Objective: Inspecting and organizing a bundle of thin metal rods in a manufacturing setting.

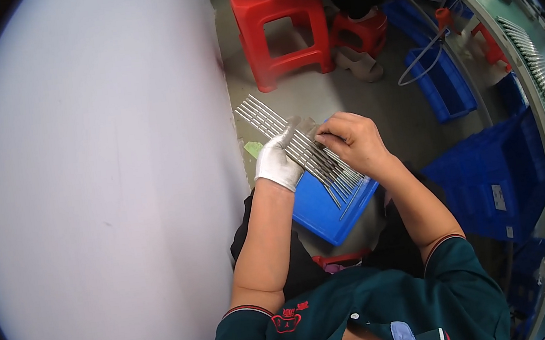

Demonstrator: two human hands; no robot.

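Head view: my gloved left hand [278, 161] cradles a fan of thin metal rods [300, 148] just above the blue tray [321, 211]. My bare right hand [353, 142] pinches their middle, grip narrow.

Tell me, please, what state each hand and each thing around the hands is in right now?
left hand: gloved in white, shut under the fanned metal rods, holding them.
right hand: bare, fingertips pinching the rods from above.
metal rods: side by side in a flat row, tilted, held above the lap.
blue tray: on the lap, open, a few rods overhanging it.
red stool: upright on the floor, unoccupied.
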